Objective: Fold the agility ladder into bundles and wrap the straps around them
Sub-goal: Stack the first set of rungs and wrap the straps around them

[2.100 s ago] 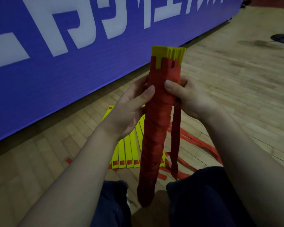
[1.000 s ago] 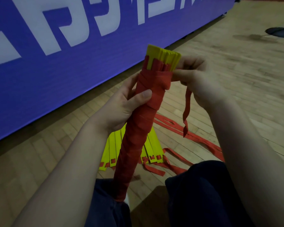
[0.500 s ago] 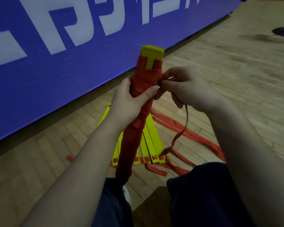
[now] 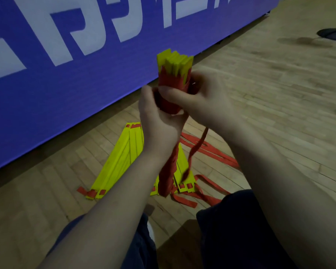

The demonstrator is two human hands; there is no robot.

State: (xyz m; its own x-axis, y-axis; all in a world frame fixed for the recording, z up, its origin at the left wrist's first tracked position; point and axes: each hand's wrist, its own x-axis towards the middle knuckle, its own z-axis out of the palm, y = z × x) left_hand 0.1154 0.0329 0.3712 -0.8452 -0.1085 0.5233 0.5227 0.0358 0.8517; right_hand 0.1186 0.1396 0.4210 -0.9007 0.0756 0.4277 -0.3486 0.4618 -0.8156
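Gripping the bundle (image 4: 172, 82), left hand (image 4: 159, 123) fingers curled, pull the strap (image 4: 195, 150) pinched by the right hand (image 4: 211, 101) taut.

Blue banner (image 4: 47, 98) with white lettering, wooden floor (image 4: 270, 94), dark stand base (image 4: 332, 33)

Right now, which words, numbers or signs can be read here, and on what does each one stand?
Long blue banner: large white characters, cut off by the picture's top edge; not readable.
Bundle of yellow plastic ladder rungs, red fabric strap: no text visible.
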